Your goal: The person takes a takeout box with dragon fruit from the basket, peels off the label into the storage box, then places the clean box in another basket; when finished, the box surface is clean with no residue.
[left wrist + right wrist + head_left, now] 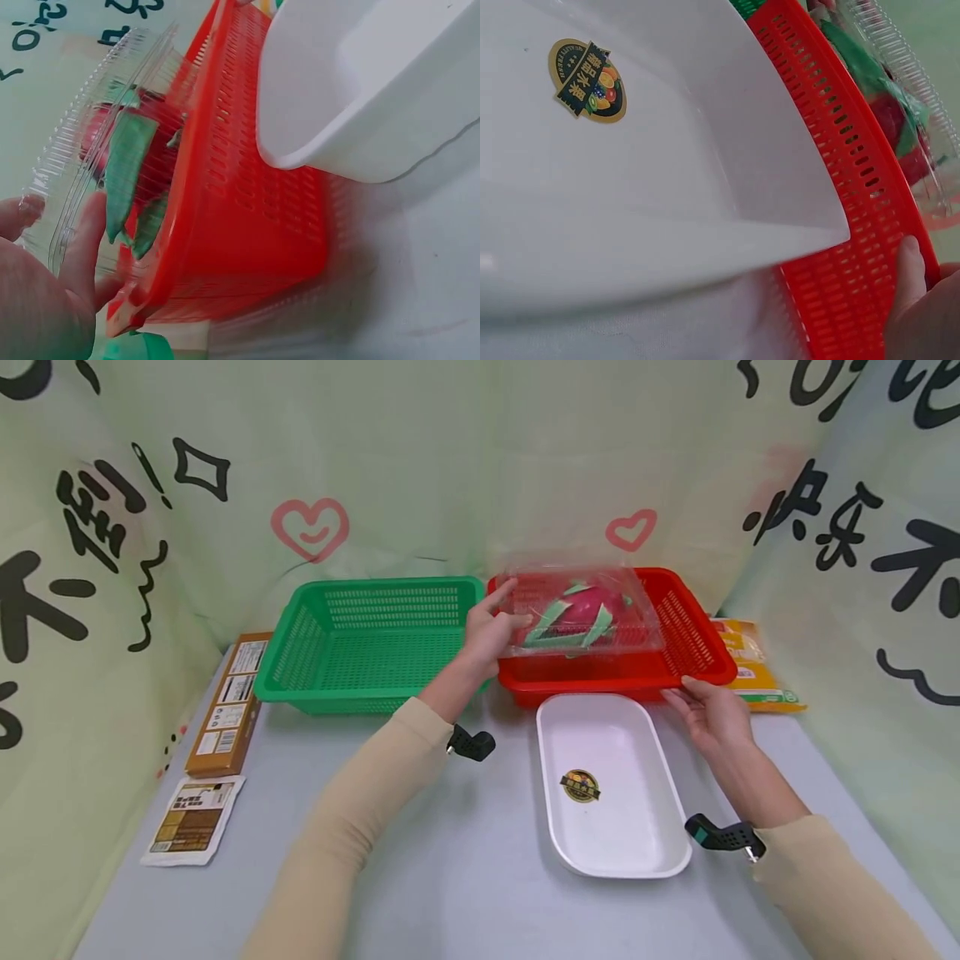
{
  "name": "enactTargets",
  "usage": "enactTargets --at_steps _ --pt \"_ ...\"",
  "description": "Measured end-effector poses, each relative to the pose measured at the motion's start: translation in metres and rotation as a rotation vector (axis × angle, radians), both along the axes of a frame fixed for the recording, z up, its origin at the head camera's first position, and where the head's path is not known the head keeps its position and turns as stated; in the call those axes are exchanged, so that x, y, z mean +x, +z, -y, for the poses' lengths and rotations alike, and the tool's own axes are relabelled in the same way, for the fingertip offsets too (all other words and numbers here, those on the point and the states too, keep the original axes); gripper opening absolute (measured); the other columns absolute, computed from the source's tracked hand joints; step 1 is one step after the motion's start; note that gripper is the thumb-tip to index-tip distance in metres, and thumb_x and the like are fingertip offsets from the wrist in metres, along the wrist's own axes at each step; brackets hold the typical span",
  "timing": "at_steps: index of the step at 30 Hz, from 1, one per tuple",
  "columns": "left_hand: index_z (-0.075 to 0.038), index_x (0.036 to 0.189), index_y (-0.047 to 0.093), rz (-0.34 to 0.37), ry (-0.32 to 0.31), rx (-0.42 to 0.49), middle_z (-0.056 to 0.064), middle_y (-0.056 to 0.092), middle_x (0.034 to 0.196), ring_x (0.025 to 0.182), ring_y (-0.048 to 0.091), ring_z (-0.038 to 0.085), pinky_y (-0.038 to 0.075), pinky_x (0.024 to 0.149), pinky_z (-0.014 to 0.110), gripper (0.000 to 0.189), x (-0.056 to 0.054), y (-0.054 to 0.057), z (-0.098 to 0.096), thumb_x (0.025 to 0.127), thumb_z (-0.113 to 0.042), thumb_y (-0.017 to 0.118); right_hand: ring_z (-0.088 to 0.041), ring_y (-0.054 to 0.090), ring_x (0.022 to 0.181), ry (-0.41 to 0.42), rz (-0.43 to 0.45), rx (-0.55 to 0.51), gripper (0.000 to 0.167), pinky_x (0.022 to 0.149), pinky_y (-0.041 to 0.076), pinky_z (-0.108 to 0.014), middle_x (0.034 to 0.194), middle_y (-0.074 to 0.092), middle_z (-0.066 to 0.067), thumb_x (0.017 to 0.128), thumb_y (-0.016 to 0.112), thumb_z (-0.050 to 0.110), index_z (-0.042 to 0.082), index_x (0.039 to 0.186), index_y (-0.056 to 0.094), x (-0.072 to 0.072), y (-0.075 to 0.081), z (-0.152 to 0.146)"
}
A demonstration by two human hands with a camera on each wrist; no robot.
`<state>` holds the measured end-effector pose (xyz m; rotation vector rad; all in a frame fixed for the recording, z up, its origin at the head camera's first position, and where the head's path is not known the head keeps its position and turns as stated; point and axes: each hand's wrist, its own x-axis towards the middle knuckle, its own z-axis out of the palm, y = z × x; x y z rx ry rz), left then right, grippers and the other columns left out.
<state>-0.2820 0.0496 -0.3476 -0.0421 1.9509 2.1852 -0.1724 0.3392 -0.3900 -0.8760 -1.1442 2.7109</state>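
Observation:
My left hand [489,628] grips the left end of a clear plastic box [651,625]. Inside the box lies a pink dragon fruit [587,608] with green scales. The box sits tilted at the red basket [697,639], partly within its rim; whether it touches the bottom is hidden. At the basket's front right corner, my right hand [708,714] pinches the rim. In the right wrist view its thumb [909,270] lies on the outer wall. Just in front of the basket stands a white tray [615,735] with a round fruit sticker [581,786].
A green basket [375,668] stands left of the red one. Along the table's left edge lie a brown box [228,710] with white labels and a white-edged packet [193,821]. A yellow packet [757,668] is behind the red basket's right end. A printed curtain [420,460] encloses the table.

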Motion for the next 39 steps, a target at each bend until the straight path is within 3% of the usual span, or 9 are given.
enactTargets --at_steps 4,14,20,27,35,39 --pt "-0.038 0.144 0.05 0.005 0.009 -0.022 0.005 0.048 0.146 0.125 0.051 0.023 0.059 0.091 0.039 0.061 -0.004 -0.004 -0.006 0.092 -0.012 0.067 -0.011 0.038 0.145 0.002 -0.008 -0.009 0.082 0.097 0.055 -0.031 0.154 0.035 0.015 0.085 0.077 0.013 0.041 0.147 0.031 0.0 0.0 0.001" --pt "-0.037 0.146 0.048 0.004 0.026 -0.08 0.001 0.049 0.143 0.114 0.055 0.02 0.06 0.083 0.035 0.063 -0.004 -0.016 -0.02 0.091 -0.014 0.07 -0.012 0.037 0.146 0.017 -0.007 -0.025 0.082 0.098 0.055 -0.031 0.154 0.035 0.014 0.085 0.077 0.012 0.039 0.148 0.031 -0.003 0.001 0.007" --pt "-0.035 0.146 0.047 -0.007 0.008 -0.061 0.004 0.049 0.141 0.122 0.051 0.023 0.062 0.078 0.038 0.063 -0.006 -0.016 -0.026 0.092 -0.011 0.068 -0.012 0.038 0.146 0.01 -0.005 -0.051 0.084 0.098 0.054 -0.032 0.157 0.032 0.014 0.085 0.076 0.01 0.039 0.148 0.03 -0.004 0.001 0.007" --pt "-0.033 0.145 0.048 -0.008 0.013 -0.099 0.004 0.051 0.14 0.115 0.054 0.022 0.062 0.079 0.038 0.061 -0.004 -0.014 -0.039 0.092 -0.009 0.066 -0.012 0.038 0.146 0.01 0.002 -0.042 0.083 0.1 0.053 -0.031 0.157 0.033 0.014 0.086 0.076 0.011 0.04 0.148 0.03 -0.005 0.001 0.005" --pt "-0.031 0.148 0.043 0.001 -0.012 -0.168 0.004 0.051 0.141 0.112 0.054 0.019 0.062 0.076 0.034 0.063 -0.005 -0.015 -0.055 0.093 -0.009 0.065 -0.012 0.034 0.148 0.0 -0.014 -0.036 0.084 0.101 0.052 -0.032 0.16 0.029 0.014 0.086 0.075 0.01 0.04 0.149 0.028 -0.003 0.001 0.004" --pt "-0.029 0.154 0.033 0.006 -0.081 -0.264 0.005 0.048 0.144 0.114 0.053 0.019 0.061 0.082 0.034 0.067 -0.008 -0.017 -0.054 0.096 -0.014 0.062 -0.012 0.032 0.149 0.001 -0.018 -0.048 0.085 0.103 0.051 -0.032 0.161 0.027 0.015 0.087 0.074 0.009 0.039 0.15 0.026 -0.001 0.002 0.001"
